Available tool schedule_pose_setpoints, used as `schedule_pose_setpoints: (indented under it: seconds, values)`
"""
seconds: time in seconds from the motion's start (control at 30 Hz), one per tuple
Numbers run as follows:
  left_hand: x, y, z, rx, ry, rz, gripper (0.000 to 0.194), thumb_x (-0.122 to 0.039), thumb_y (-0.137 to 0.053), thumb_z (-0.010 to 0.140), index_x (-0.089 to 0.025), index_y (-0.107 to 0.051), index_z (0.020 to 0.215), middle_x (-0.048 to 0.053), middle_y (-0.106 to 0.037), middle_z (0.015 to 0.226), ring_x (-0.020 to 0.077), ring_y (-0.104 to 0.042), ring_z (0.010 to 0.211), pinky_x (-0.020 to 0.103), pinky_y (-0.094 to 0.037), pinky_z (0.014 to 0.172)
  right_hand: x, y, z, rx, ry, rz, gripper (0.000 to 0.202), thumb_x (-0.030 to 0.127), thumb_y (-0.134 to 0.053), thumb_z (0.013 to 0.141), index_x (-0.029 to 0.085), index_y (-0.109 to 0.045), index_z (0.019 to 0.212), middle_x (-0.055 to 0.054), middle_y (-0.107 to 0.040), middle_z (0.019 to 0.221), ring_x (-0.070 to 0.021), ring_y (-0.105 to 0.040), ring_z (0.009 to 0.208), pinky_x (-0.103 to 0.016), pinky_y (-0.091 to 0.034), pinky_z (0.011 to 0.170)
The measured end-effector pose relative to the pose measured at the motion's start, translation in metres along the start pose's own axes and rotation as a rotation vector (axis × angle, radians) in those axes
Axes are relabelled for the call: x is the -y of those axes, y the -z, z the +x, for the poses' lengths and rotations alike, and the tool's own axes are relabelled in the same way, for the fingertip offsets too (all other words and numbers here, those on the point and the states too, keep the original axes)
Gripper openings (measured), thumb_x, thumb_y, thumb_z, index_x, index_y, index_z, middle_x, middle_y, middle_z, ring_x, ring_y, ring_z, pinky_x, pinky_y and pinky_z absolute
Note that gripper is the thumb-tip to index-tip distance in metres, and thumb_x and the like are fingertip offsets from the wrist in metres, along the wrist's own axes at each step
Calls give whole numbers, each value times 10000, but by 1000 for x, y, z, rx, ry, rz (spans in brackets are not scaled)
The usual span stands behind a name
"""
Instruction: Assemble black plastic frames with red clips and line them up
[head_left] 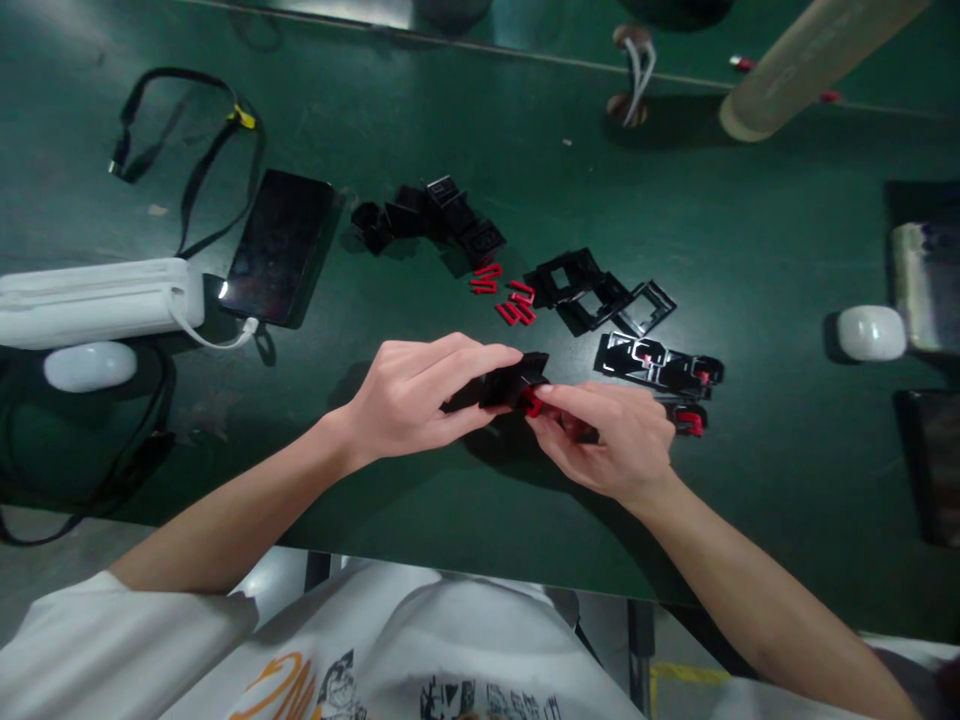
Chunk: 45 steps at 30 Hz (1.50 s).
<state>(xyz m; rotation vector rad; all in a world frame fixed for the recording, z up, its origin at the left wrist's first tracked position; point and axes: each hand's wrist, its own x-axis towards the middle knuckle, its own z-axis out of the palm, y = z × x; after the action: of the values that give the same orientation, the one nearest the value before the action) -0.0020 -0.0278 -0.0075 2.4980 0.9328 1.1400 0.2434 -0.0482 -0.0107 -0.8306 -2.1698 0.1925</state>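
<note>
Between the fingers and thumb of my left hand (pixel 427 393) is a black plastic part (pixel 510 382), held just above the green table. My right hand (pixel 611 435) pinches a small red clip (pixel 532 402) against the right end of that part. Fingertips cover much of both pieces, so how far the clip sits in is hidden. Close beyond my hands lie several loose red clips (pixel 516 303) and several black square frames (pixel 592 290). Right of them are black parts fitted with red clips (pixel 660 365), another one partly behind my right hand.
Black housings (pixel 431 215) lie in a row farther back. On the left are a phone (pixel 281 248) with a cable, a white power strip (pixel 97 300) and a black strap (pixel 199 180). A white mouse (pixel 871 333) is at right; a pale tube (pixel 817 65) stands behind.
</note>
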Motion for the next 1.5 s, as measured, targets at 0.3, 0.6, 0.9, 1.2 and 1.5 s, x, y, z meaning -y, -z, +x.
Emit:
schedule_pose_setpoints:
  seconds: [0.3, 0.6, 0.9, 1.2, 1.5]
  values:
    - [0, -1, 0, -8, -12, -21, 311, -281, -743, 977, -167, -680, 1259, 44, -808, 1025, 109, -765, 836, 178, -562, 704, -1, -1, -2, -16, -14, -6, 326, 157, -774, 922, 232, -621, 1200, 71, -708, 720, -84, -586, 492, -240, -433, 494]
    - [0, 0, 1, 6, -4, -20, 304, -311, -721, 996, -171, -681, 1262, 50, -806, 1032, 108, -758, 832, 178, -565, 710, -2, -1, -3, -3, -21, 33, 390, 147, -783, 902, 217, -617, 1248, 60, -738, 757, -93, -643, 527, -231, -460, 514]
    - [1, -1, 1, 11, -3, -57, 328, -296, -748, 983, -135, -669, 1258, 59, -799, 1017, 95, -727, 785, 175, -543, 695, 0, 4, 0, 26, -60, 66, 210, 235, -738, 964, 206, -643, 1149, 44, -731, 718, -87, -594, 473, -228, -434, 480]
    - [1, -3, 0, 31, 2, -50, 315, -303, -718, 991, -165, -673, 1270, 57, -801, 1023, 115, -750, 827, 184, -559, 696, -2, -1, -3, -18, -49, 78, 228, 213, -767, 942, 212, -647, 1136, 47, -734, 735, -79, -600, 490, -210, -444, 502]
    - [1, -4, -2, 26, -4, -69, 357, -294, -751, 975, -146, -651, 1284, 65, -798, 1046, 122, -754, 858, 187, -559, 710, -4, -2, -2, -19, -13, 76, 262, 156, -752, 944, 198, -629, 1171, 41, -696, 734, -86, -569, 505, -216, -439, 528]
